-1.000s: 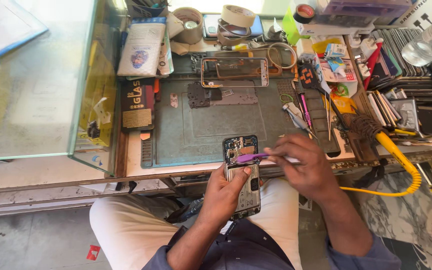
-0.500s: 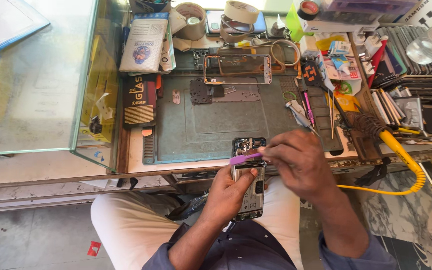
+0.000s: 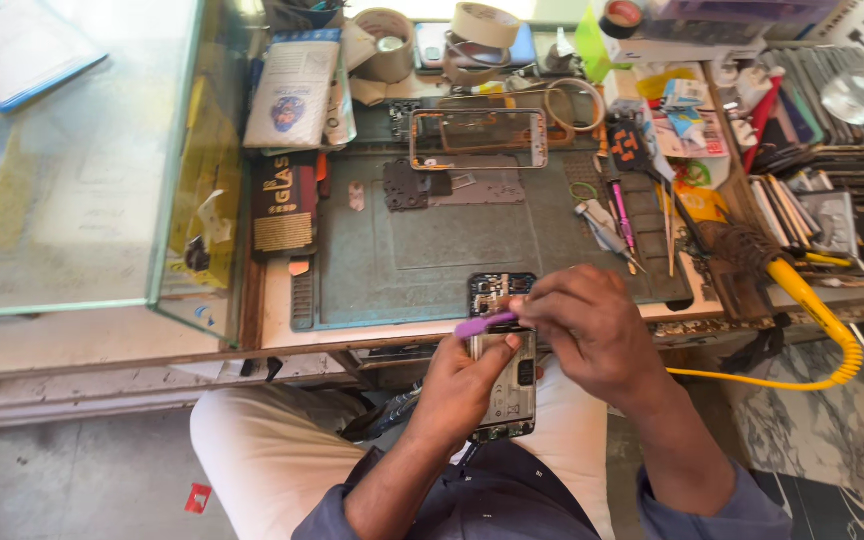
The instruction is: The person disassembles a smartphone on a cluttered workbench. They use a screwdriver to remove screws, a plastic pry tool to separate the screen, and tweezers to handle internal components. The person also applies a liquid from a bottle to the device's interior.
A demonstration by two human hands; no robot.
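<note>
My left hand (image 3: pixel 464 388) grips an opened phone (image 3: pixel 508 385) from the left side, holding it over my lap at the bench's front edge; its circuit board end (image 3: pixel 499 290) points away from me. My right hand (image 3: pixel 592 325) pinches a small purple tool (image 3: pixel 482 323) and lays it across the phone's upper half. Part of the phone's body is hidden under both hands.
A grey work mat (image 3: pixel 422 245) lies on the bench with a phone frame (image 3: pixel 479 139), small dark plates (image 3: pixel 407 186), screwdrivers (image 3: pixel 620 215) and tape rolls (image 3: pixel 482 22) around it. A glass counter (image 3: pixel 72 170) stands left. A yellow coiled cable (image 3: pixel 822 320) runs at right, near stacked parts (image 3: pixel 812 200).
The camera view shifted slightly; both hands stay on the phone, with the purple tool nudged a little lower and leftward across it.
</note>
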